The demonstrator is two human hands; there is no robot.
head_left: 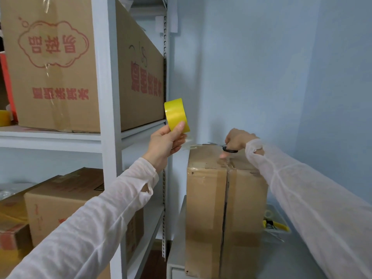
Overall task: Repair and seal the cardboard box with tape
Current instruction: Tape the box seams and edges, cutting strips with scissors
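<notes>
Head view: left hand grips the yellow tape roll, raised so its clear strip runs taut to the cardboard box, upright on a pale table. Atop the box, right hand clenches black-handled scissors (blades blurred), seemingly to cut.

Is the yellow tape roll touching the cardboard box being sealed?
Apart. The head view shows the left hand holding the yellow tape roll in the air, raised above the top of the cardboard box, with a plain gap between them.
</notes>
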